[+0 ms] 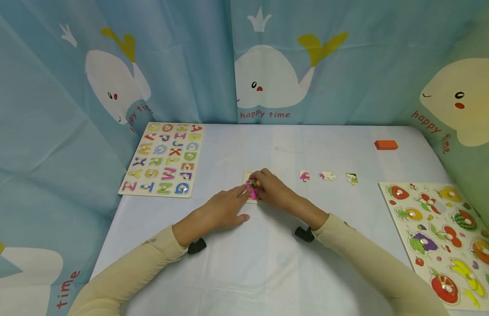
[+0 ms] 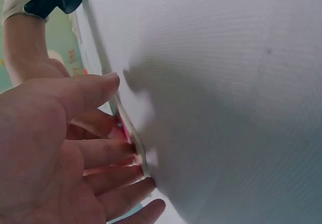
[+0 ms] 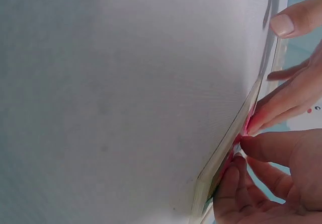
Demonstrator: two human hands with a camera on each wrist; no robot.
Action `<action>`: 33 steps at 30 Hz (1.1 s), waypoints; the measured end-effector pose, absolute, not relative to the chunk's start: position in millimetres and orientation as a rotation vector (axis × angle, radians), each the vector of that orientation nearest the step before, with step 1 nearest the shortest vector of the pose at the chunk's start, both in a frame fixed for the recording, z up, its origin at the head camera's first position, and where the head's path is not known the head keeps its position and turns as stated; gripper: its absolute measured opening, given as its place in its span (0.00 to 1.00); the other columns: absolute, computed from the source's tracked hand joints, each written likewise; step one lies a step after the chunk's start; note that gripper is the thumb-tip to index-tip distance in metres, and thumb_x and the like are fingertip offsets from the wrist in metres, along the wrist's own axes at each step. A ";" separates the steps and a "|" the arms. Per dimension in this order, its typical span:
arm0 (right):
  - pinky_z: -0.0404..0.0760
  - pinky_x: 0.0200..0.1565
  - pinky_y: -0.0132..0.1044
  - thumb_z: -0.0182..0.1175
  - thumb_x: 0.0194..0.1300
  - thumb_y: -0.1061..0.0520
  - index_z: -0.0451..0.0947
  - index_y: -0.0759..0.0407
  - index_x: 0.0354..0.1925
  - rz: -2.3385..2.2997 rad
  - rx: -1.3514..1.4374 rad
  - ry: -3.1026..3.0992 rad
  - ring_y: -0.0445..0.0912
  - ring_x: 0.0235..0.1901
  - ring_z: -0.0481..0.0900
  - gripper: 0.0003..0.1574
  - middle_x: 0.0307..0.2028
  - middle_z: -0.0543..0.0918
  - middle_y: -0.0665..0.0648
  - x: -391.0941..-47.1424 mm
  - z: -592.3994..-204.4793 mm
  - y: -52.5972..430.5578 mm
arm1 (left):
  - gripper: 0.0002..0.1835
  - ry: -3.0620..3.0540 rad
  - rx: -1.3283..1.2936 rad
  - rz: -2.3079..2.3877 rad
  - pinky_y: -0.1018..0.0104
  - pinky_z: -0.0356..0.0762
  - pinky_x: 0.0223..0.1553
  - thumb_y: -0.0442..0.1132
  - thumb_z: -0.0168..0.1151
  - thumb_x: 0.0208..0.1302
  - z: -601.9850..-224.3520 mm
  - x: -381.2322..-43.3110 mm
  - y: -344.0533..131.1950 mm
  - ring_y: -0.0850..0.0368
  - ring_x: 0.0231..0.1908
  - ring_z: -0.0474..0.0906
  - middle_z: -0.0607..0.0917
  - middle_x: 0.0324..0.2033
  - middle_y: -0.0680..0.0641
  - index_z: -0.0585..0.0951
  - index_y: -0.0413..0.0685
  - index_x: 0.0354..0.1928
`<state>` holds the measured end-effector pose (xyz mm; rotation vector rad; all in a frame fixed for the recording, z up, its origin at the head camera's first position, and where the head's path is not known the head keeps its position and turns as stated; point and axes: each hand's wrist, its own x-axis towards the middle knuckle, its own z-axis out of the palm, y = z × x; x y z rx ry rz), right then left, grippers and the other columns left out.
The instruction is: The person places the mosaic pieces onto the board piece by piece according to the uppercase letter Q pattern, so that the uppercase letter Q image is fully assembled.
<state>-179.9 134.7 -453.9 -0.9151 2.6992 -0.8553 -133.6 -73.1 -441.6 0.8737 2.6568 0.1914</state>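
A small puzzle board (image 1: 246,176) lies mid-table, largely covered by both hands. My left hand (image 1: 222,210) reaches in from the left, its extended fingertips touching the board's left side and a pink puzzle piece (image 1: 252,193). In the left wrist view, the fingers of this left hand (image 2: 100,148) are fairly straight along the board's edge. Over the board, my right hand (image 1: 273,191) pinches a puzzle piece between thumb and fingers; most of that piece is hidden. The right wrist view shows the board's pale edge (image 3: 224,151) beside the right hand's fingertips.
Three loose puzzle pieces, one pink (image 1: 305,176), one pale (image 1: 327,176) and one green-and-white (image 1: 352,178), lie right of the board. An alphabet board (image 1: 161,160) lies at left, a fruit board (image 1: 426,263) at right, an orange block (image 1: 386,145) at back right. Curtains surround the table.
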 end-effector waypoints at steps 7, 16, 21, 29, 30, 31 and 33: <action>0.87 0.57 0.48 0.63 0.70 0.73 0.76 0.68 0.60 -0.826 -0.950 2.713 0.56 0.50 0.84 0.21 0.53 0.81 0.67 -178.6 -453.2 131.2 | 0.40 2.641 0.835 0.211 0.47 0.71 0.75 0.59 0.60 0.77 -437.6 -127.9 -74.7 0.44 0.79 0.64 0.61 0.82 0.39 0.64 0.45 0.82; 0.87 0.58 0.48 0.66 0.69 0.72 0.73 0.70 0.62 -0.793 -0.977 2.697 0.58 0.52 0.81 0.26 0.55 0.77 0.70 -177.1 -451.2 126.3 | 0.39 2.657 0.847 0.211 0.46 0.73 0.73 0.58 0.61 0.77 -436.2 -125.4 -73.2 0.40 0.76 0.70 0.64 0.81 0.37 0.68 0.42 0.80; 0.87 0.55 0.48 0.67 0.68 0.72 0.72 0.71 0.60 -0.787 -1.005 2.707 0.57 0.49 0.81 0.25 0.54 0.75 0.70 -176.5 -449.3 124.8 | 0.40 2.657 0.850 0.207 0.45 0.74 0.73 0.58 0.63 0.76 -434.5 -125.7 -71.2 0.39 0.75 0.71 0.65 0.80 0.36 0.69 0.40 0.79; 0.84 0.56 0.51 0.67 0.67 0.73 0.73 0.65 0.56 -0.887 -1.019 2.724 0.57 0.51 0.77 0.22 0.51 0.76 0.68 -176.2 -452.0 127.5 | 0.40 2.654 0.852 0.195 0.47 0.73 0.73 0.58 0.63 0.75 -432.5 -125.5 -72.1 0.41 0.75 0.71 0.65 0.80 0.37 0.68 0.41 0.79; 0.82 0.56 0.52 0.67 0.67 0.73 0.73 0.64 0.56 -0.903 -1.020 2.724 0.57 0.51 0.77 0.22 0.51 0.77 0.67 -176.4 -451.9 127.7 | 0.40 2.652 0.853 0.192 0.47 0.73 0.73 0.58 0.63 0.76 -432.3 -125.7 -72.2 0.41 0.76 0.70 0.64 0.80 0.37 0.68 0.41 0.79; 0.81 0.56 0.53 0.67 0.67 0.73 0.74 0.63 0.55 -0.918 -1.017 2.725 0.57 0.51 0.77 0.21 0.50 0.78 0.67 -176.7 -451.8 127.8 | 0.40 2.649 0.852 0.193 0.47 0.73 0.73 0.58 0.63 0.76 -432.1 -125.7 -72.2 0.41 0.76 0.70 0.64 0.81 0.37 0.68 0.41 0.79; 0.79 0.54 0.53 0.64 0.69 0.73 0.75 0.61 0.54 -0.938 -0.999 2.716 0.57 0.50 0.78 0.18 0.48 0.80 0.65 -177.7 -451.1 127.8 | 0.40 2.645 0.853 0.188 0.47 0.73 0.73 0.58 0.63 0.76 -431.4 -125.7 -72.3 0.42 0.76 0.69 0.64 0.81 0.37 0.68 0.41 0.79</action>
